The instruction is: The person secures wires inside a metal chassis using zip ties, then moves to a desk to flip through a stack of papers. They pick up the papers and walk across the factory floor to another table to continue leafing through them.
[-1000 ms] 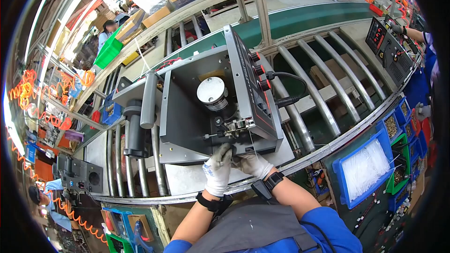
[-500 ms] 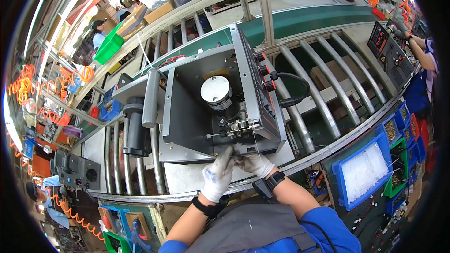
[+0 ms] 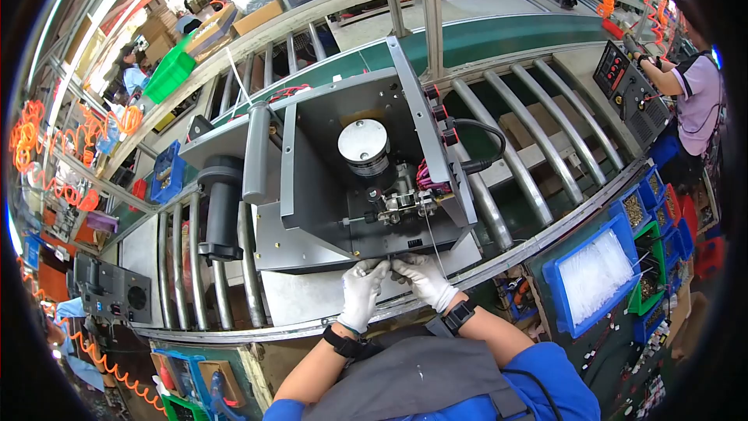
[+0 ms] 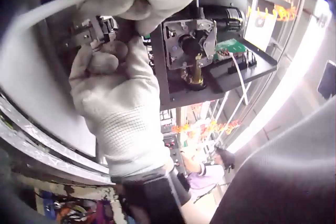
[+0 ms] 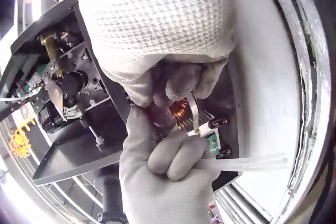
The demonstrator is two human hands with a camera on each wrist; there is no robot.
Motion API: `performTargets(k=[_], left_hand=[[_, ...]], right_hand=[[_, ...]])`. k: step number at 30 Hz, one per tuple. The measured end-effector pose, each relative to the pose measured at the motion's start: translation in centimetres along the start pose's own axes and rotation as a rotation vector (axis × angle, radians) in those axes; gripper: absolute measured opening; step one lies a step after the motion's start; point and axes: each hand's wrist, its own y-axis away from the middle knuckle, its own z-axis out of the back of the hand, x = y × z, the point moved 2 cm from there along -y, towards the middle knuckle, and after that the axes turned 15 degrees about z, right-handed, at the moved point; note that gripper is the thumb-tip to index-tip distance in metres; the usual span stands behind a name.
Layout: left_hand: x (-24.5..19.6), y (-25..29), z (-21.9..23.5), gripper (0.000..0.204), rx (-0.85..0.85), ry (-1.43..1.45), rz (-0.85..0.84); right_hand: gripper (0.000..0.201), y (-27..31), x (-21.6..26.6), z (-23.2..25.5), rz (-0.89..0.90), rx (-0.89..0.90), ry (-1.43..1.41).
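Both gloved hands meet at the near lower edge of an open dark grey machine housing (image 3: 327,218). A silver-topped cylinder (image 3: 363,144) and a metal feed mechanism (image 3: 405,206) sit inside it. My left hand (image 3: 361,288) has its fingers curled, and a bundle of white cable ties (image 5: 247,163) sticks out from it in the right wrist view. Close beside it, my right hand (image 3: 425,279) pinches a narrow pale strip (image 5: 195,112). A copper coil (image 5: 180,109) shows behind the fingers, which hide most of the spot being worked on.
Metal rollers (image 3: 491,179) run either side of the machine. A blue bin of white cable ties (image 3: 596,273) stands at right, near small parts bins (image 3: 650,245). Another person (image 3: 693,86) works at a second machine (image 3: 635,97). A dark cylinder (image 3: 220,210) stands left.
Both hands have drawn back from the housing's base to just below its near edge. The left hand's fingers, straighter half a second ago, are now curled. The view has shifted slightly.
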Motion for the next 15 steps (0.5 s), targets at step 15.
performTargets(k=[15], left_hand=[[1.0, -0.9, -0.1, 0.017, 0.172, 0.087, -0.064]], right_hand=[[0.024, 0.6, 3.6, -0.8, 0.432, 0.355, 1.192]])
